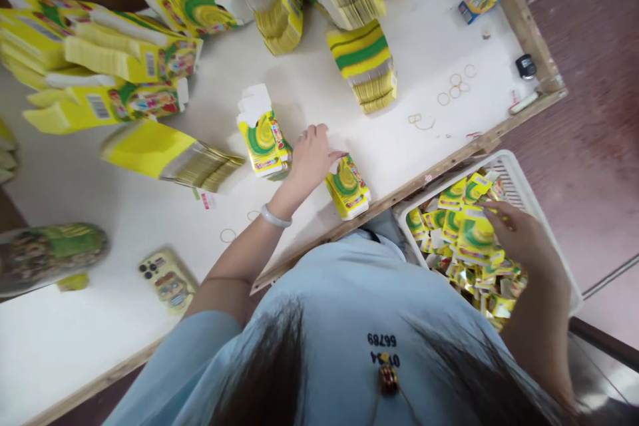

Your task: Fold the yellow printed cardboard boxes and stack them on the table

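Observation:
My left hand [312,152] is over the white table, its fingers apart and the thumb at the top edge of a small filled-out yellow-green carton [347,190]. Just left of that hand, another yellow-green carton [263,143] with raised white flaps lies on a few flat ones. My right hand [512,229] is above the white plastic basket [572,279], pinching a yellow carton [475,233] by its upper corner. Many similar small yellow cartons lie heaped below it in the basket.
Stacks of flattened yellow cartons [362,66] stand along the back and left [174,156]. Rubber bands [455,85], a blue box [479,3], a black object [526,66] and a marker [523,102] lie right. A phone [168,279] and jar [74,249] are left. A wooden rim [429,180] edges the table.

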`<state>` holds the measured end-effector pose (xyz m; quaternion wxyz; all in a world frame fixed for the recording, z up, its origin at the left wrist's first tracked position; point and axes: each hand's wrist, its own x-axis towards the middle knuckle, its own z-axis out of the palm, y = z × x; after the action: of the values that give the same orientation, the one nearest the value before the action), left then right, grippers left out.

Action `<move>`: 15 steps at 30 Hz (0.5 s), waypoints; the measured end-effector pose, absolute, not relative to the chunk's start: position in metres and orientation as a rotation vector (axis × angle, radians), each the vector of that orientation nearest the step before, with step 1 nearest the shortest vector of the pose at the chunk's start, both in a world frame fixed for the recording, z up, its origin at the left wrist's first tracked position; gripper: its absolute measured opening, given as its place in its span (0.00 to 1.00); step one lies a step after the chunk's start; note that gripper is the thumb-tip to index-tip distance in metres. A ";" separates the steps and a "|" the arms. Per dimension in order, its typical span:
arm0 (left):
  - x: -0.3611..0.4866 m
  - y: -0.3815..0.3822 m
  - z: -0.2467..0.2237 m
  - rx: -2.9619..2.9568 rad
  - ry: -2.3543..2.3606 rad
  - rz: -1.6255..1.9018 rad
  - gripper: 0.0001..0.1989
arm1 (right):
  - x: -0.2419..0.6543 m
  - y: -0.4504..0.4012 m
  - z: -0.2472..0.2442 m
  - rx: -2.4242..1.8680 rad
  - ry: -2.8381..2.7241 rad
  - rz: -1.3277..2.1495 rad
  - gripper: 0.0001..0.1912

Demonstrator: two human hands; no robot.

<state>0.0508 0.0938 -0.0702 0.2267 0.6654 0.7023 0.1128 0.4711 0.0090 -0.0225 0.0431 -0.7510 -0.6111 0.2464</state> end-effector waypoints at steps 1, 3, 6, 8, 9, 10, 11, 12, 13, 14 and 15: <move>0.049 0.098 -0.069 1.829 1.932 0.264 0.23 | 0.484 0.008 -0.019 -2.430 -1.941 0.568 0.24; 0.045 0.102 -0.066 1.873 1.906 0.249 0.13 | 0.484 0.007 -0.018 -2.498 -1.982 0.273 0.29; 0.038 0.100 -0.062 1.967 1.871 0.285 0.14 | 0.426 0.017 -0.034 -2.146 -1.965 0.318 0.31; 0.033 0.095 -0.058 2.031 1.851 0.396 0.17 | 0.369 0.030 -0.052 -1.833 -1.973 0.519 0.29; 0.031 0.091 -0.056 2.065 1.820 0.494 0.17 | 0.340 0.037 -0.060 -1.678 -1.983 0.614 0.30; 0.030 0.086 -0.053 2.094 1.771 0.604 0.17 | 0.312 0.043 -0.068 -1.538 -1.980 0.671 0.31; 0.029 0.080 -0.050 2.112 1.706 0.708 0.17 | 0.288 0.048 -0.073 -1.418 -1.967 0.703 0.33; 0.029 0.073 -0.046 2.114 1.636 0.791 0.17 | 0.267 0.052 -0.077 -1.329 -1.953 0.726 0.34; 0.029 0.065 -0.041 2.099 1.577 0.854 0.17 | 0.250 0.054 -0.080 -1.263 -1.947 0.751 0.34; 0.030 0.057 -0.036 2.069 1.539 0.908 0.16 | 0.237 0.055 -0.081 -1.219 -1.943 0.782 0.33; 0.031 0.050 -0.031 2.033 1.523 0.962 0.16 | 0.228 0.054 -0.082 -1.192 -1.941 0.823 0.32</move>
<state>0.0306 0.0498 -0.0308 0.2112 0.7315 0.5481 0.3461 0.2276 0.0540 -0.0817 0.3521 -0.4608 -0.7501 0.3180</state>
